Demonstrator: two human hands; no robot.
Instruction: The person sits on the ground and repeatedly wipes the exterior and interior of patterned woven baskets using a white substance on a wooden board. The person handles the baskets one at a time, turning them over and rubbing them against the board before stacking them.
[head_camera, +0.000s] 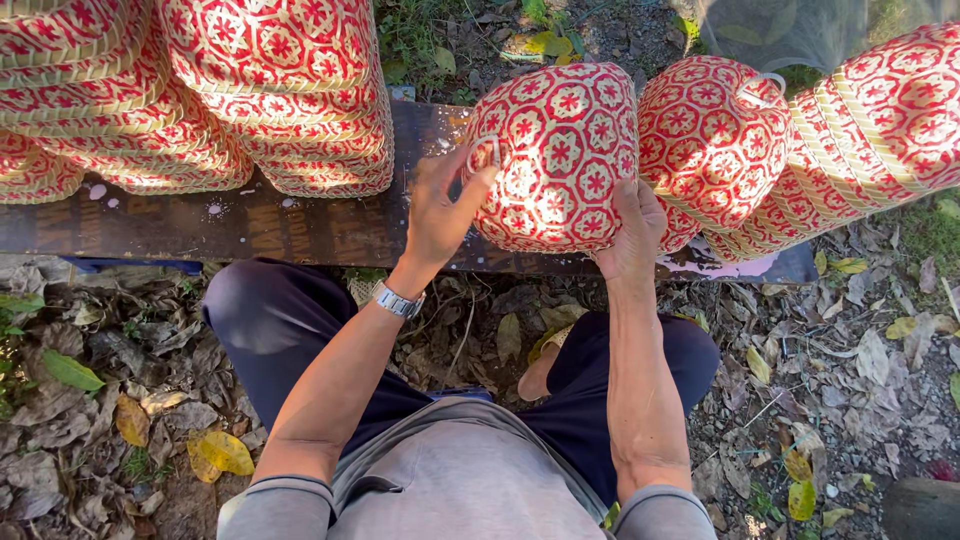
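Note:
A rounded woven basket (560, 150), red and pale straw in a star pattern, stands on a dark wooden board (290, 230) in front of me. My left hand (440, 210) presses on its left side, fingers by a small loop handle at its top edge. My right hand (630, 235) grips its lower right side. A watch sits on my left wrist.
Stacks of the same red patterned baskets (280, 90) fill the board's left end. More baskets (715, 130) lean in a row to the right. Dry leaves (130, 400) and dirt cover the ground around my knees. Grass grows beyond the board.

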